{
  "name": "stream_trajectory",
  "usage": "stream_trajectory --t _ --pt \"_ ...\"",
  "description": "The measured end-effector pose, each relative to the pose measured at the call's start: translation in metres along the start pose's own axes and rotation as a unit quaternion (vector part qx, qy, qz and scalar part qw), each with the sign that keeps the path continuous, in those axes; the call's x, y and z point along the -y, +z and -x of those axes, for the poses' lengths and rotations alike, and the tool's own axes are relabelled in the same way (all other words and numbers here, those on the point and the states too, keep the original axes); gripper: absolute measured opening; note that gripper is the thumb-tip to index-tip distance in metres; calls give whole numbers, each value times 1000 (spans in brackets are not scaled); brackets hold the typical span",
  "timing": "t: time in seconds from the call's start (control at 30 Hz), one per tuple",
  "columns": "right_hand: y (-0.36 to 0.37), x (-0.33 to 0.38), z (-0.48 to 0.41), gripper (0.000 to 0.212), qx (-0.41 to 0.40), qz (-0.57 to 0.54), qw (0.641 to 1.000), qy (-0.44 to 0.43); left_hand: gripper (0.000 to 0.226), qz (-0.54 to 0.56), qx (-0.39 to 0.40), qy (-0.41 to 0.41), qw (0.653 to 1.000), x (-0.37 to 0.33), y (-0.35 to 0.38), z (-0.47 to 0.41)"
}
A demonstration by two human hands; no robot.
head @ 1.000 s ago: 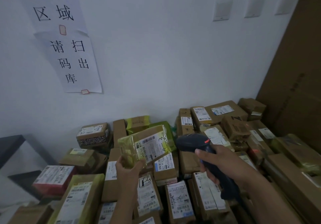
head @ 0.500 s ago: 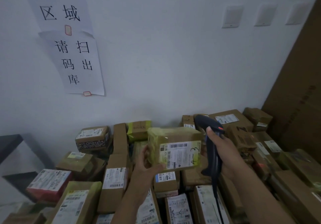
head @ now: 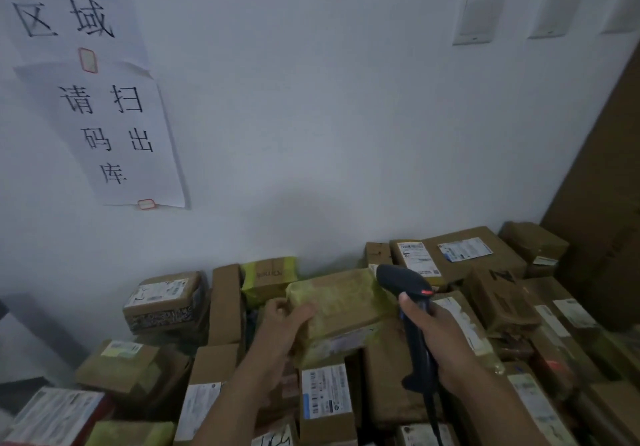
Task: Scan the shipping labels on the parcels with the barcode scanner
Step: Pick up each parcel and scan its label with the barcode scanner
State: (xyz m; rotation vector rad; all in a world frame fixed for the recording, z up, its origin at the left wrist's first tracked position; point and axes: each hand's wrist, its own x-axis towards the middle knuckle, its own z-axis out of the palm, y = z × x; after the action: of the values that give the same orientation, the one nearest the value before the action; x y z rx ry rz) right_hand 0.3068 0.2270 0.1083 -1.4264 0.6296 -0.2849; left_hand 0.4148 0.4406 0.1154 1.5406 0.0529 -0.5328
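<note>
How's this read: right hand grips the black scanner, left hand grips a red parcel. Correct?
Not quite. In the head view the right hand does grip the black scanner, but the parcel gripped by the left hand is wrapped in yellow-green tape, not red.

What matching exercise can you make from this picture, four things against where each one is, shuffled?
Things:
1 barcode scanner
2 yellow-taped parcel
3 handwritten sign
4 parcel with blue-trimmed label

Places:
A on the wall
B held in the left hand
C lying in the pile
D gripped in the right hand

Pairs: 1-D, 2-B, 3-A, 4-C.
</note>
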Motion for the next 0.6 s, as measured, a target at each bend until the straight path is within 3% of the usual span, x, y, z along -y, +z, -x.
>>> stream_trajectory --t 0.13,0.27,0.33,0.6 --pt "-5 -25 -35 32 21 30 999 10 52 -65 -95 93 989 -13 -4 -46" --pt "-11 -49 -63 26 20 12 998 52 62 -311 -181 204 910 -28 3 -95" --pt "-16 -60 -74 28 32 -1 996 84 67 -386 -163 243 875 -26 11 -125" --pt "-26 -89 -100 44 104 -13 983 148 69 -449 -39 295 843 -8 20 -230"
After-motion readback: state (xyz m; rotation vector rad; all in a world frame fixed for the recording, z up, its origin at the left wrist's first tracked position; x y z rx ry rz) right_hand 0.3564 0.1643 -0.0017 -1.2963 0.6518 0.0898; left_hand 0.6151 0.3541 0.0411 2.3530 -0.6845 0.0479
